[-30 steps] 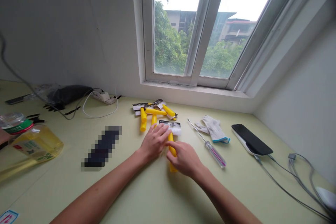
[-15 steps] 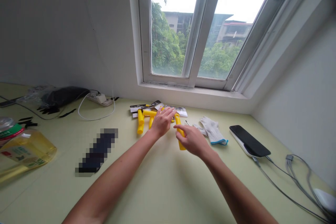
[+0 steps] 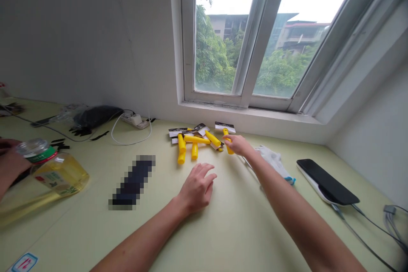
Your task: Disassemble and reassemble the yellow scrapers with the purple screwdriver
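Note:
At the far side of the table, my right hand (image 3: pixel 237 143) has its fingers closed on the yellow handle of a scraper (image 3: pixel 229 148). A black-and-white wide end (image 3: pixel 225 127) on it points toward the window. Left of it lies a loose pile of similar yellow-handled scrapers (image 3: pixel 196 139), some crossing one another, with black-and-white ends. My left hand (image 3: pixel 197 189) rests nearer to me over the tabletop, holding nothing, fingers slightly bent and apart. Partly behind my right forearm are a white glove with a blue cuff (image 3: pixel 270 159) and a thin metal rod (image 3: pixel 247 162).
A bottle of yellow liquid (image 3: pixel 60 174) lies on the left, beside another person's arm (image 3: pixel 11 161). A pixelated dark object (image 3: pixel 132 185) is left of my forearm. Farther back are a power strip (image 3: pixel 138 121) and a black bag (image 3: pixel 95 117). A phone (image 3: pixel 328 180) with cables sits right.
My left hand has drawn back from the scraper pile toward me. My right hand has moved the scraper farther away, to the pile's right. The view has turned left.

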### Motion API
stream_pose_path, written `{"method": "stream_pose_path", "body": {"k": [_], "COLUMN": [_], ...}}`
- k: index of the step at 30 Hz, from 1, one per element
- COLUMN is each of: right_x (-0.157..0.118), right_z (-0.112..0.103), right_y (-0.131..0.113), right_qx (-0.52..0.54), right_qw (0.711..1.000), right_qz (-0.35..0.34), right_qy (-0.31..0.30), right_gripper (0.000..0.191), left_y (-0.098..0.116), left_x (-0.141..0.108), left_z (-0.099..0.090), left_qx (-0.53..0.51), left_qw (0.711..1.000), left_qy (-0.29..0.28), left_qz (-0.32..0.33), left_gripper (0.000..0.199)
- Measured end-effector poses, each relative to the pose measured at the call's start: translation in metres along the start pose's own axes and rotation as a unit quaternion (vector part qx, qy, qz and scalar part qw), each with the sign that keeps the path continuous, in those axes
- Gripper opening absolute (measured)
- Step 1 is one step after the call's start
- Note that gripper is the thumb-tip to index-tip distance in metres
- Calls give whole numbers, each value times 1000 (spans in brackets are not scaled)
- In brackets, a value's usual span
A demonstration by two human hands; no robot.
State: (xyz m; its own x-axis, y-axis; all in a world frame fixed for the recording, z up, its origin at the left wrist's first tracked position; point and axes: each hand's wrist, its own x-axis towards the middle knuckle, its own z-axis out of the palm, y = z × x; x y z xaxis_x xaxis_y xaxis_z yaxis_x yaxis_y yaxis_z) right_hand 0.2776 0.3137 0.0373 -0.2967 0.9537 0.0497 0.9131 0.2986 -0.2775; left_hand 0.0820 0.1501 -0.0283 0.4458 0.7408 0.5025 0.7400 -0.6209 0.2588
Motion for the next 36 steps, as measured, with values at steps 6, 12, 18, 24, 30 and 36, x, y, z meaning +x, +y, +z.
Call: {"method": "stream_pose_path", "body": {"k": [6,12,18,24,30,36], "right_x": [1,-3,17,16,-15,-86], "right_z": [23,23,33,42,30,10], "right_y": [0,-15,-50,-69,-74,-72], "right_qx": [-22,-43,-41,-38,-38,-48], "right_qw": [1000,998,998,996,994,991], "right_qz": [15,23,37,56,37,2], "right_qy": [-16,45,24,51,91,128], "right_gripper": [39,47,51,36,35,33], "left_y": [-1,-1,-3,-5,-6,-10], "left_x": [1,0,1,1,3,20], "left_z": [3,4,6,7,3,-5], "left_qx": [-9,-14,-19,-39,-185,-413], "left_qw": [999,999,1000,999,978,842], "left_qy": [-31,-30,-8,10,49,167], "left_qz": [-1,2,-5,-15,-87,-303], "left_gripper": [25,22,22,22,26,35]}}
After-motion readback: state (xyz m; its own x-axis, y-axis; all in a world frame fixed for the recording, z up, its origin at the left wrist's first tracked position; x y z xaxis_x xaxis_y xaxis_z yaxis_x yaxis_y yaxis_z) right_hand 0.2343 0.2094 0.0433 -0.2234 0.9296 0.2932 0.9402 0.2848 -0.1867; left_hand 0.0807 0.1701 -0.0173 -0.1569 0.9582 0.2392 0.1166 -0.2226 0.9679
